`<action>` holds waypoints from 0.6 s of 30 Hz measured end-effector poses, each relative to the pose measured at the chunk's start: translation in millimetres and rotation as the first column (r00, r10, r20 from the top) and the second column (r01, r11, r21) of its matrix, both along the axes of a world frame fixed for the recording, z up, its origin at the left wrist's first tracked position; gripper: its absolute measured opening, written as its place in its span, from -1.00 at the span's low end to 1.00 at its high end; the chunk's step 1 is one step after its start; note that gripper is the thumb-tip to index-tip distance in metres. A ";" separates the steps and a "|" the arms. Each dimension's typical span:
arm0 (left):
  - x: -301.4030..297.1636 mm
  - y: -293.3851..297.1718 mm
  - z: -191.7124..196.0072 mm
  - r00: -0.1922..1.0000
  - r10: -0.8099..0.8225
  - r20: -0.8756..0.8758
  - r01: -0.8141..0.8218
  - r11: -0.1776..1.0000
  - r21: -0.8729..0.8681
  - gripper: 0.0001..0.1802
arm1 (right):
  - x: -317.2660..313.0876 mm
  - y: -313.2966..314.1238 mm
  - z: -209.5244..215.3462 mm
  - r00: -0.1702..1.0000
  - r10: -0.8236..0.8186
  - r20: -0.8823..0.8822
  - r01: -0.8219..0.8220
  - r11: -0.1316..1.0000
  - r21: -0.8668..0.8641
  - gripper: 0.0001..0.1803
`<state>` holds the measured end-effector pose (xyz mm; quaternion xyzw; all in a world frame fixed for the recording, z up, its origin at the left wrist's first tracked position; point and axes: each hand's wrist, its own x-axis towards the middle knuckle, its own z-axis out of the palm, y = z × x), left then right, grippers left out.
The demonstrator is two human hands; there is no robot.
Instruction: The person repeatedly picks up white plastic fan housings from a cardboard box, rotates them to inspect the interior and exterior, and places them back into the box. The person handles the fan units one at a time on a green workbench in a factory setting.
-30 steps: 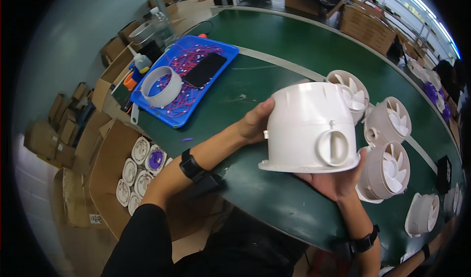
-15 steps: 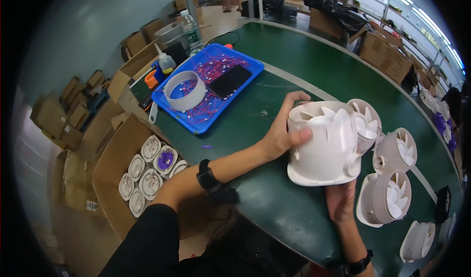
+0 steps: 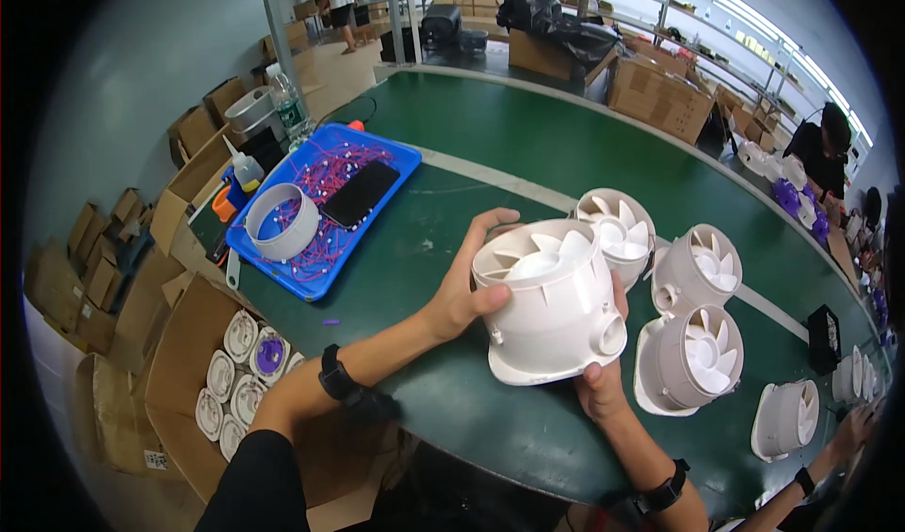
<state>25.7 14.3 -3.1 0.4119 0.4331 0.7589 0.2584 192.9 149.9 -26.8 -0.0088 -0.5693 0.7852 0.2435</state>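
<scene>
A white plastic fan housing (image 3: 556, 320) with curved blades showing in its open top is held up over the green table. My left hand (image 3: 469, 282) grips its left side, thumb on the outer wall and fingers around the far rim. Under its lower right side, by a short round port, my right hand (image 3: 603, 391) supports it; part of that hand is hidden behind the housing. Close behind stands another white fan unit (image 3: 617, 235). Two more, an upper one (image 3: 699, 268) and a lower one (image 3: 693, 362), lie on their sides to the right.
A blue tray (image 3: 316, 287) holds pink wires, a black phone (image 3: 360, 195) and a white ring (image 3: 283, 223). At the left, a cardboard box (image 3: 174, 405) contains several round white parts. Another fan unit (image 3: 785, 421) lies near a co-worker's hand (image 3: 856, 428) at the right edge.
The view has swung right, so the table's things appear farther left. Both hands still hold the housing, now turned with its port facing more toward me. A co-worker's arm has appeared at lower right.
</scene>
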 end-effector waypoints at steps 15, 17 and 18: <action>-22.9 -38.2 39.5 0.483 0.215 -0.849 -0.528 0.844 -0.087 -0.45 | -1.0 1.2 -8.1 0.973 0.230 0.005 -0.196 0.839 -0.507 0.00; -22.0 -57.3 57.1 0.266 0.183 -0.947 -0.747 0.660 -0.082 -0.67 | 4.7 10.9 -10.4 0.988 0.153 0.013 -0.126 0.856 -0.501 -0.03; -27.6 -72.2 60.0 0.215 0.262 -0.941 -0.806 0.592 -0.020 -0.66 | 5.5 10.2 -13.2 0.992 0.124 0.012 -0.101 0.854 -0.511 -0.05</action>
